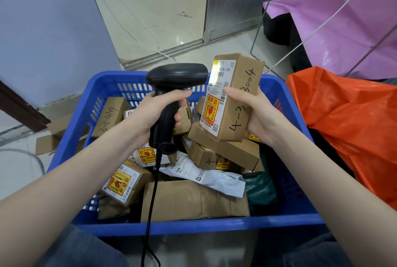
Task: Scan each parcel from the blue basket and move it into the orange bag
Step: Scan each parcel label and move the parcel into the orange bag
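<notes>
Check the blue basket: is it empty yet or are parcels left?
Not empty. The blue basket holds many brown boxes and a white mailer.

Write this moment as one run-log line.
left hand: grips scanner | right hand: holds parcel, label facing scanner | blue basket: parcels remain | orange bag: right of basket

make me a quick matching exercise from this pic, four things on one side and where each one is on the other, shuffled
Things:
1. barcode scanner
2. box marked 4-3
3. white poly mailer
4. orange bag

Places:
A. lying in the blue basket among the boxes
B. gripped in the left hand
C. on the floor to the right of the basket
D. held up in the right hand, above the basket

Pairs: 1-B, 2-D, 3-A, 4-C
</notes>
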